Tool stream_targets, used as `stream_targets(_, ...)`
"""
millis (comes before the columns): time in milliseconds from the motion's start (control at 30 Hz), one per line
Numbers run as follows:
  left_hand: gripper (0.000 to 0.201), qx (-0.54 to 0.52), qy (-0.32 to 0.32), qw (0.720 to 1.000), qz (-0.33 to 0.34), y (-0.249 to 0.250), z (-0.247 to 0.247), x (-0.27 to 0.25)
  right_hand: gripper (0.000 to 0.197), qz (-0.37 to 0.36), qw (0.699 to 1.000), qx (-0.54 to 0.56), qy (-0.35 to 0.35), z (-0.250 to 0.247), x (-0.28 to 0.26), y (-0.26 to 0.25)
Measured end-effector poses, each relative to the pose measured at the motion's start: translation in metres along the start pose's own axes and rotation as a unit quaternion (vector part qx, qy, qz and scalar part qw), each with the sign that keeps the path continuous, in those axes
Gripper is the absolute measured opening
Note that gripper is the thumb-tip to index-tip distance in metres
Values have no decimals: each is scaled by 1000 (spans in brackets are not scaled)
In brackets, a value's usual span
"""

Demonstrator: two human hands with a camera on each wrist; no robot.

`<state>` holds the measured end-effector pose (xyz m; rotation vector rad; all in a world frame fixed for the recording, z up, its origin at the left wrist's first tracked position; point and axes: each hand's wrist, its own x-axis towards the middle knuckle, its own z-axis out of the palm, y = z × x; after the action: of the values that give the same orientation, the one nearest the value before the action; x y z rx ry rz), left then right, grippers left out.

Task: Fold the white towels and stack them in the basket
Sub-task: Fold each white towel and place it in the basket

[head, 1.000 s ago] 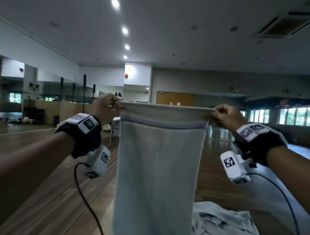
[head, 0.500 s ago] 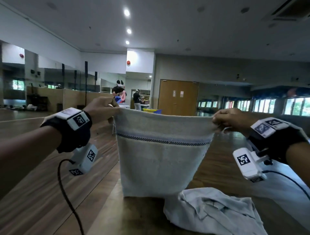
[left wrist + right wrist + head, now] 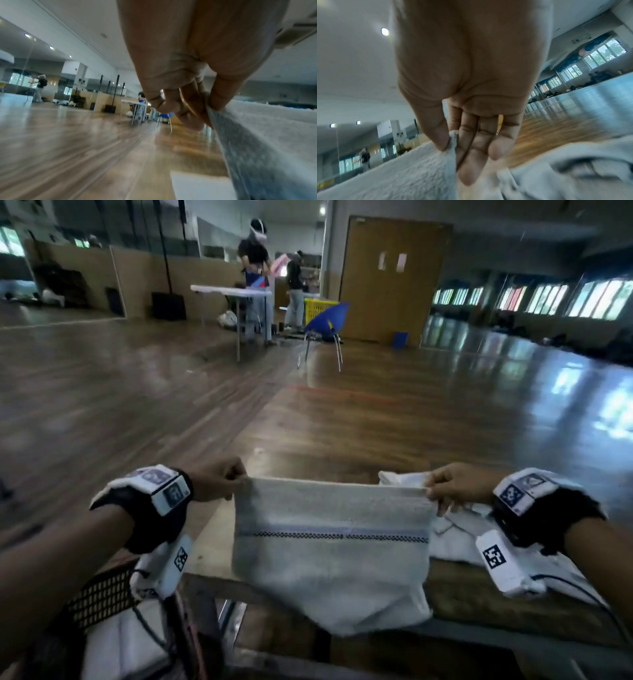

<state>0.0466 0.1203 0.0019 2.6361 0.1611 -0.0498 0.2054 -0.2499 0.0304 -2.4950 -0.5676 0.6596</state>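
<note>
White terry towel (image 3: 330,546), blue stripe across it, hangs folded between both grips over the worktop (image 3: 479,587) edge. Left hand (image 3: 219,479) pinches one top corner, right hand (image 3: 457,484) the other. Crumpled towels (image 3: 455,537) lie beyond the right grip; basket (image 3: 99,594) below the left.

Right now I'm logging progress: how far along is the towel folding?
Done: white cloth already lies in the basket. In hand: the left hand and right hand pinch the top corners of a striped towel above the table. Left: the crumpled pile.
</note>
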Motion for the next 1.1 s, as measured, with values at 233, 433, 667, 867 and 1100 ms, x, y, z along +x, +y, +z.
stream_targets(233,19,66,-35,997,36,-42,127,-20,23,-13,994,-107,24,139,9,66)
stream_targets(433,12,157,-79,983,59,-40,129,-55,11,-52,994,-76,61,160,-31,94)
stream_targets(667,5,50,-25,998,40,-28,105,-50,14,-114,972,-81,189,130,-43,92)
stream_targets(867,9,64,81,993,48,-26,97,3,8,-91,953,-81,276,110,5,76)
stream_targets(1100,5,198,-106,974,-32,-31,110,3,19,-60,959,-273,49,130,12,75)
